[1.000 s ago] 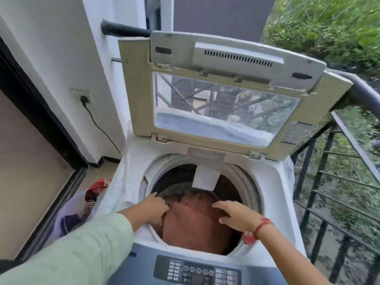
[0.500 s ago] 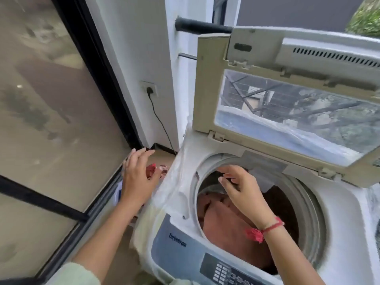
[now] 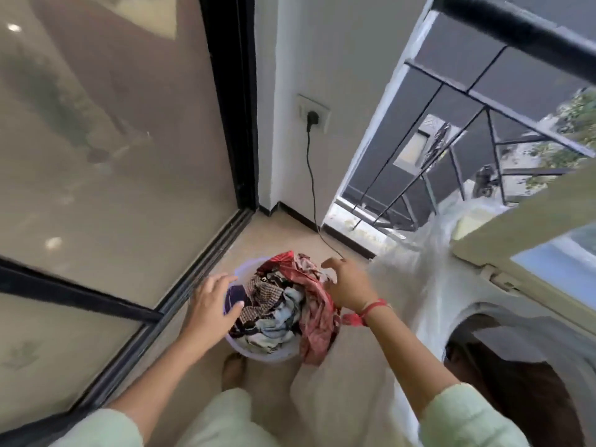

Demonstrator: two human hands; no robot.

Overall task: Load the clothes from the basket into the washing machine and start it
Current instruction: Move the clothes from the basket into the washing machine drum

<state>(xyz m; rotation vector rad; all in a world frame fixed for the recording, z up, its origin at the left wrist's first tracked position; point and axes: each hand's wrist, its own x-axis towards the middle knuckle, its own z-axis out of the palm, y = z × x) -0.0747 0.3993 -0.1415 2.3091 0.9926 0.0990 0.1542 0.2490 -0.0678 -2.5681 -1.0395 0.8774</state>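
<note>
The washing machine [image 3: 467,301] stands with its lid [image 3: 503,221] up and a brown garment [image 3: 522,391] already in its drum, so loading is under way. On the floor to the machine's left, the basket [image 3: 261,357] is heaped with clothes [image 3: 277,304]. The left hand [image 3: 209,304] and right hand [image 3: 348,285] are over that heap, fingers apart, gripping nothing. By my judgement most of the load, the lid and the start remain.

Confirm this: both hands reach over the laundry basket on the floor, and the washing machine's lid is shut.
Not shut: the head view shows the lid raised, with brown cloth visible in the washing machine. The left hand and right hand do reach over the laundry basket.
</note>
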